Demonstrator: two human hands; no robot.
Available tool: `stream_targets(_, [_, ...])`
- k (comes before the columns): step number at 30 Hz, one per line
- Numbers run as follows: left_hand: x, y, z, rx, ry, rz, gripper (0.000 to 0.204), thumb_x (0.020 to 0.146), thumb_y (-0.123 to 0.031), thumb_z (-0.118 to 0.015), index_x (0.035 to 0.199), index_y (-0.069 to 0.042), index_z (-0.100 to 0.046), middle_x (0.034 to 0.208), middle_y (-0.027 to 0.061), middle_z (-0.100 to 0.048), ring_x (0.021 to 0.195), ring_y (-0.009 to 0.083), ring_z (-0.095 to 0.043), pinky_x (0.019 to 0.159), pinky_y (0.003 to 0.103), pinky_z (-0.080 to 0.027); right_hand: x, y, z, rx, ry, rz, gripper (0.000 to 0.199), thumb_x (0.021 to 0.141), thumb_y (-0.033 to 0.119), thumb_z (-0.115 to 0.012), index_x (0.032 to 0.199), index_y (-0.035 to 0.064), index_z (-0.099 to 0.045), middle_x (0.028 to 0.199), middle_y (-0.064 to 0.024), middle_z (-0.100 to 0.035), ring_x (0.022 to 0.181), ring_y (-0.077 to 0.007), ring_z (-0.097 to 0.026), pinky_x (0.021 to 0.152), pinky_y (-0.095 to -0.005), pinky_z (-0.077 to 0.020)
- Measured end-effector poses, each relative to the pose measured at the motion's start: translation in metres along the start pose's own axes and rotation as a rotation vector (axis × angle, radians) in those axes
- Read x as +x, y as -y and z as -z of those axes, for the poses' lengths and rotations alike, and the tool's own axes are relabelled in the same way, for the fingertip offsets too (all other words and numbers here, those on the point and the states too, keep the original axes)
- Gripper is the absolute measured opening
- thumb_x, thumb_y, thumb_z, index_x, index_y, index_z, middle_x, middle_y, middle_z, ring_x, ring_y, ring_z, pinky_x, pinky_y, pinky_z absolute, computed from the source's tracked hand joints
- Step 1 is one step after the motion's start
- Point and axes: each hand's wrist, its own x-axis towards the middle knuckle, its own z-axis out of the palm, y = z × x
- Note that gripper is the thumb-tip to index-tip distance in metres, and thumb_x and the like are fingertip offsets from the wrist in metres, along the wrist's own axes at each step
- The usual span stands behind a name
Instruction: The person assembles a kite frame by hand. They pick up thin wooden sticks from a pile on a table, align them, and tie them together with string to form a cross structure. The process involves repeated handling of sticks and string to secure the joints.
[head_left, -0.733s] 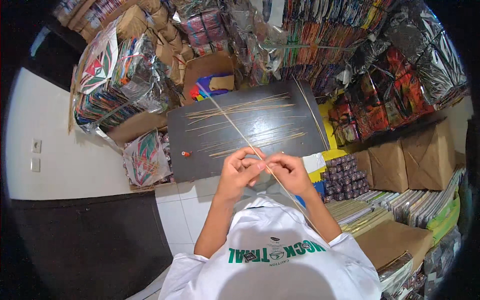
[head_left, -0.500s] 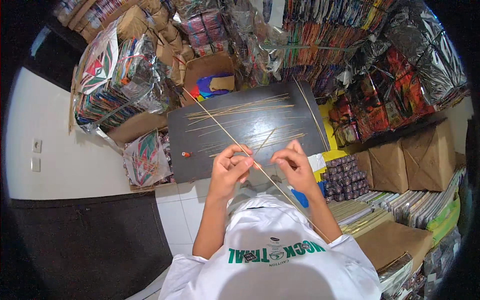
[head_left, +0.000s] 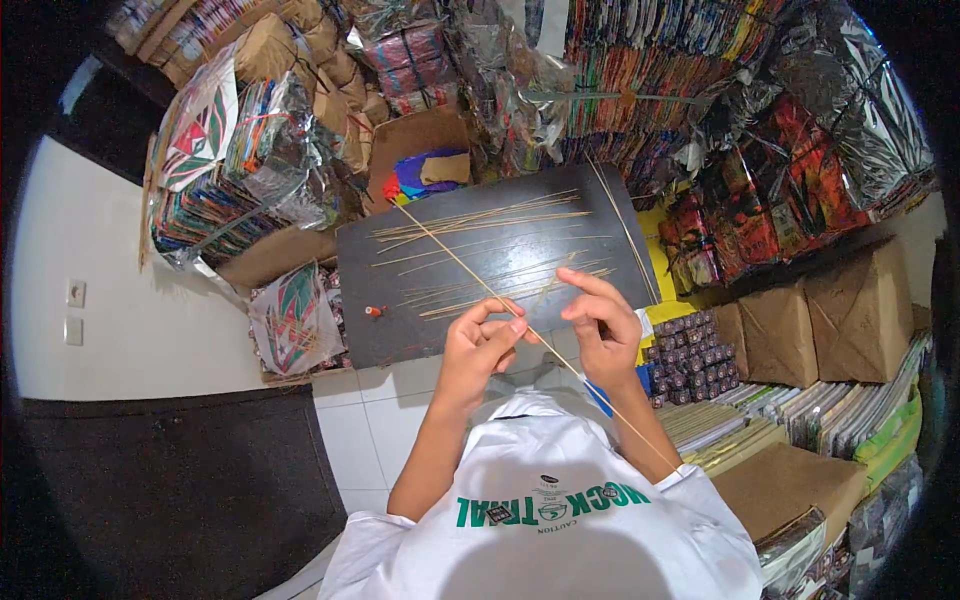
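Observation:
My left hand (head_left: 484, 345) is closed in a pinch on a long, thin bamboo stick (head_left: 445, 250). The stick slants from the far left edge of the table, through my fingers, down toward my right forearm. To the right, my right hand (head_left: 606, 325) is raised beside the stick, its index finger stretched out and the thumb apart below it. I see nothing in it. Several more thin sticks (head_left: 500, 213) lie in loose rows on the dark tabletop (head_left: 375, 345) beyond my hands. A small orange spool-like item (head_left: 374, 311) rests at the table's left.
A cardboard box (head_left: 400, 135) with coloured material stands behind the table. Bundled stacks (head_left: 250, 150) rise at the left and back. On the right are brown wrapped parcels (head_left: 850, 310) and a pile of small dark pieces (head_left: 690, 355). A printed sheet (head_left: 292, 315) lies left.
My left hand has shifted slightly right and down with the stick. My right hand has moved a little right, and its index finger has straightened.

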Motion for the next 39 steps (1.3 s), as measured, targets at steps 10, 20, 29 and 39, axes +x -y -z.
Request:
stream_targets(10, [-0.007,0.001,-0.002,0.122,0.057,-0.015,0.02,0.089,-0.014,-0.07,0.104,-0.006,-0.059,0.077,0.0115,-0.071,0.049,0.0031,-0.043,0.045,0.019,-0.031,0.014,0.008,0.012,-0.079,0.077,0.035,0.005,0.089,0.003,-0.062,0.092,0.0031,-0.067,0.126,-0.0234,-0.063,0.088,-0.0172,-0.066,0.066,-0.0262,-0.048])
stream_targets(20, [-0.008,0.001,0.003,0.124,0.11,-0.099,0.017,0.091,-0.011,-0.068,0.104,-0.004,-0.059,0.082,0.0124,-0.073,0.05,0.0012,-0.043,0.044,0.018,-0.032,-0.001,0.006,0.011,0.695,-0.017,-0.323,0.021,0.099,0.014,-0.055,0.115,0.0002,-0.061,0.147,-0.02,-0.045,0.056,-0.0022,-0.045,0.049,-0.0192,-0.0344])
stream_targets(29, [-0.007,0.002,0.005,0.114,0.105,-0.094,0.018,0.091,-0.012,-0.069,0.104,-0.004,-0.059,0.082,0.0124,-0.073,0.051,0.0011,-0.044,0.046,0.018,-0.033,-0.007,0.0,0.01,1.235,-0.016,-0.378,0.033,0.102,0.019,-0.051,0.13,0.0011,-0.053,0.151,-0.0147,-0.041,0.047,-0.0023,-0.029,0.044,-0.0206,-0.026])
stream_targets(39, [-0.006,0.002,0.009,0.107,0.092,-0.1,0.018,0.091,-0.012,-0.069,0.104,-0.004,-0.059,0.082,0.0114,-0.073,0.052,0.0003,-0.044,0.046,0.018,-0.032,-0.006,0.0,0.011,1.262,0.019,-0.424,0.036,0.103,0.022,-0.05,0.132,0.0012,-0.052,0.151,-0.0134,-0.041,0.047,-0.0031,-0.03,0.044,-0.0211,-0.0271])
